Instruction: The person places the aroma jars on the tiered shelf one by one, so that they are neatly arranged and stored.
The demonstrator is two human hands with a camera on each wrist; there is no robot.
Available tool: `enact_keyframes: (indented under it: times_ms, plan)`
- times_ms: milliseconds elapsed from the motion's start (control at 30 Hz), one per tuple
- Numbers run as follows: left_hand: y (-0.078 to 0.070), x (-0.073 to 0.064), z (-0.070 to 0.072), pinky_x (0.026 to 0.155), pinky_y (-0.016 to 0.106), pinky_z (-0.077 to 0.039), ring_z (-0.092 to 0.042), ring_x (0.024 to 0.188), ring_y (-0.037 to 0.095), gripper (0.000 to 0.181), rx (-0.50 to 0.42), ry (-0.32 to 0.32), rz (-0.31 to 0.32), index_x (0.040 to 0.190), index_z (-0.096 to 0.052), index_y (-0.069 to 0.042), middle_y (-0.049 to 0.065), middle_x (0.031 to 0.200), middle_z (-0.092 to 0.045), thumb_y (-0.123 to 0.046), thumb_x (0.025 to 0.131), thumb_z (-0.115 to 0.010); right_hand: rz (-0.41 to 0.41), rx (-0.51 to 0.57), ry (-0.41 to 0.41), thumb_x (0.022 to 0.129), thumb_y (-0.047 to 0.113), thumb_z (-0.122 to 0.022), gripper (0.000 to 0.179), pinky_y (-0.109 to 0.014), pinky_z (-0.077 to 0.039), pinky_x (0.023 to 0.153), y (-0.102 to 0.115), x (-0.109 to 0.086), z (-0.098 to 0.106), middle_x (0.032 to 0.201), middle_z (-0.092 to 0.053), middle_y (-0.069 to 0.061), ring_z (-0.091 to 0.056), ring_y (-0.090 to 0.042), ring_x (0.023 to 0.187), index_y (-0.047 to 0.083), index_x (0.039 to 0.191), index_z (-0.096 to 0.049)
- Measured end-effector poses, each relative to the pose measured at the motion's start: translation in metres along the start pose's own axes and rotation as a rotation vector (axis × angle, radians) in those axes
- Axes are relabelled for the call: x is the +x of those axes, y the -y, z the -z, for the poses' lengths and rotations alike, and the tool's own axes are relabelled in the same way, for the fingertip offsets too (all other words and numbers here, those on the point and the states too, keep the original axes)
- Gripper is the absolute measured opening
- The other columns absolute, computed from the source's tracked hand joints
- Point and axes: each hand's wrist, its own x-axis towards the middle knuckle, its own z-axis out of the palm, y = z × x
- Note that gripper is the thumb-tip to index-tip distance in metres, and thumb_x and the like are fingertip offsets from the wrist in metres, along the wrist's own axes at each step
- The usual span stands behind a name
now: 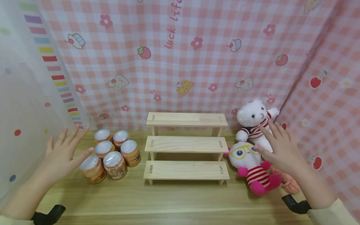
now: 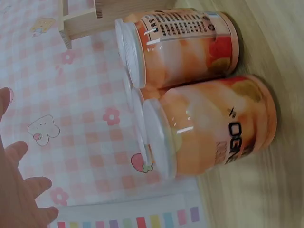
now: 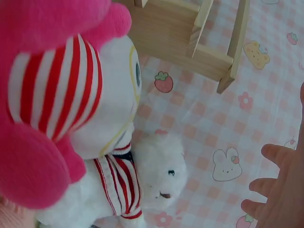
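Note:
My left hand (image 1: 63,153) is held with fingers spread beside several orange jars (image 1: 115,165) with silvery lids, and it holds nothing. In the left wrist view the nearest jar (image 2: 213,126) shows its printed label, with the fingers (image 2: 38,186) off at the left edge. Over on the right, my right hand (image 1: 284,150) is also spread and holds nothing. It overlaps a white teddy bear (image 1: 253,114) in a striped sweater and a pink-and-white plush toy (image 1: 257,175) with yellow glasses. Those two toys lean together in the right wrist view, apart from the fingers (image 3: 278,156).
A three-step wooden rack (image 1: 185,143) stands in the middle of the wooden table (image 1: 168,200), with bare steps. Behind it hangs a pink checked cloth (image 1: 168,72), and another covers the right side. A bundle of peach yarn (image 1: 287,181) lies beside the plush toys.

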Motion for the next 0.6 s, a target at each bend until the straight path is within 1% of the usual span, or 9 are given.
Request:
enact_keyframes:
  times_ms: [133,233,367,467,600]
  plan:
    - [-0.002,-0.005,-0.005,0.100,0.062,0.022,0.009,0.141,0.040,0.074,-0.049,-0.052,-0.001,0.155,-0.014,-0.021,0.020,0.157,-0.007,-0.038,0.096,-0.055,0.015,0.054,-0.045,0.093,0.047,-0.056,0.075,-0.066,-0.005,0.106,0.011,-0.007,-0.007,0.153,-0.017,-0.025,-0.015,-0.049,0.136,0.011,0.152,-0.027]
    - [-0.003,-0.009,-0.010,0.101,0.063,0.020,0.006,0.141,0.041,0.074,-0.087,-0.094,-0.009,0.155,-0.016,-0.018,0.021,0.156,-0.010,-0.035,0.095,-0.057,0.032,0.104,-0.078,0.092,0.045,-0.059,0.073,-0.065,-0.007,0.107,0.019,-0.012,-0.012,0.152,-0.020,-0.025,-0.019,-0.048,0.135,0.010,0.150,-0.030]
    - [-0.002,-0.015,-0.017,0.102,0.064,0.018,0.003,0.141,0.043,0.075,-0.152,-0.150,-0.025,0.154,-0.019,-0.014,0.021,0.156,-0.011,-0.029,0.094,-0.060,0.061,0.159,-0.116,0.091,0.040,-0.062,0.071,-0.064,-0.013,0.106,0.027,-0.018,-0.020,0.150,-0.024,-0.025,-0.024,-0.048,0.133,0.012,0.149,-0.033]
    - [-0.001,-0.020,-0.024,0.102,0.065,0.016,0.001,0.141,0.044,0.074,-0.201,-0.189,-0.031,0.153,-0.020,-0.012,0.020,0.156,-0.011,-0.025,0.092,-0.061,0.064,0.204,-0.135,0.090,0.037,-0.064,0.071,-0.065,-0.015,0.105,0.034,-0.022,-0.027,0.151,-0.024,-0.024,-0.025,-0.048,0.133,0.014,0.149,-0.033]
    - [0.002,-0.026,-0.030,0.103,0.066,0.011,-0.003,0.140,0.045,0.074,-0.258,-0.237,-0.026,0.152,-0.023,-0.009,0.020,0.156,-0.014,-0.020,0.090,-0.062,0.042,0.290,-0.161,0.087,0.030,-0.069,0.074,-0.066,-0.019,0.103,0.043,-0.027,-0.037,0.153,-0.024,-0.019,-0.025,-0.045,0.134,0.017,0.150,-0.032]
